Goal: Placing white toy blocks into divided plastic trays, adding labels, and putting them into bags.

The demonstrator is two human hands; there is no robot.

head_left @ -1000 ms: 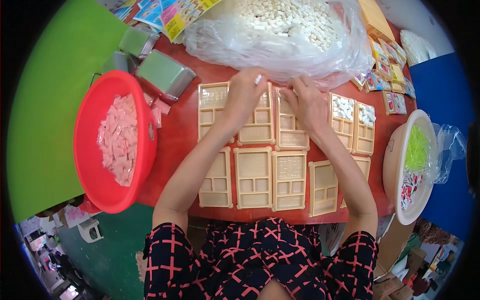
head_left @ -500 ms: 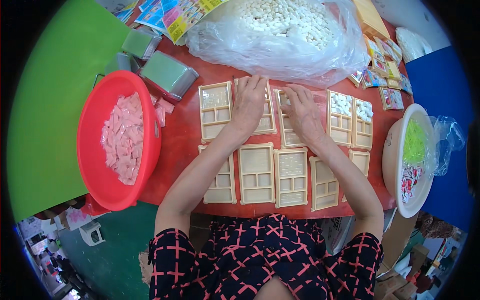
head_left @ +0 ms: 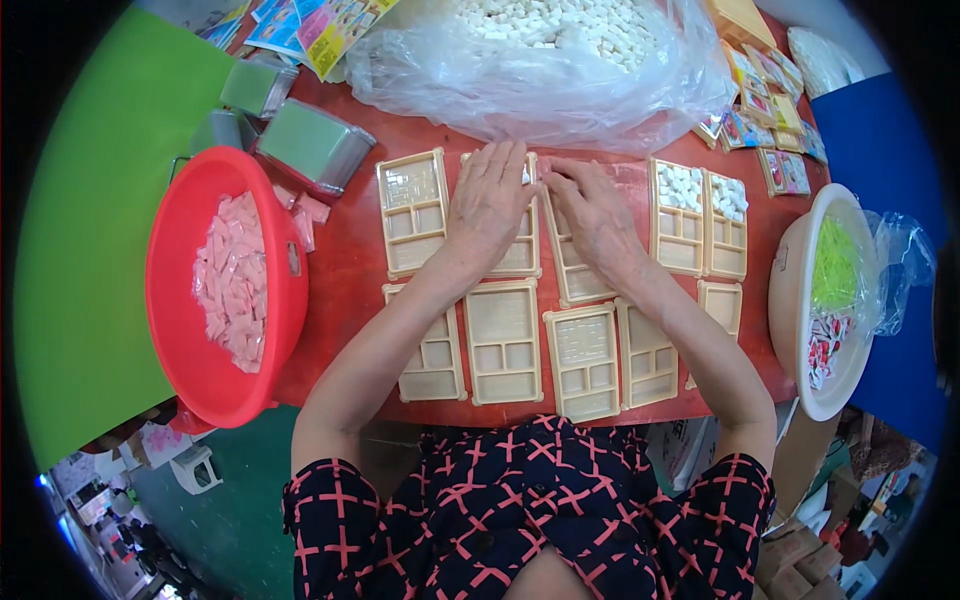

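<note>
Covering part of a tray (head_left: 519, 258) in the far row on the bench (head_left: 340, 300), the left hand (head_left: 490, 205) lies flat, fingers straight, white cubes (head_left: 528, 172) beside them. The right hand (head_left: 601, 222) bends over the next tray (head_left: 582, 284); whether its grip pinches anything, I cannot tell.

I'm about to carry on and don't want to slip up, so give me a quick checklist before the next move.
1. Two trays at the back row's right end loaded: ok, white pieces in far compartments.
2. Tray under left hand loaded: cannot tell, mostly covered.
3. Tray under right hand square: not ok, it slants.
4. Front-row trays loaded: not ok, no white pieces visible.
5. Clear bag open: ok, white pieces showing.
</note>
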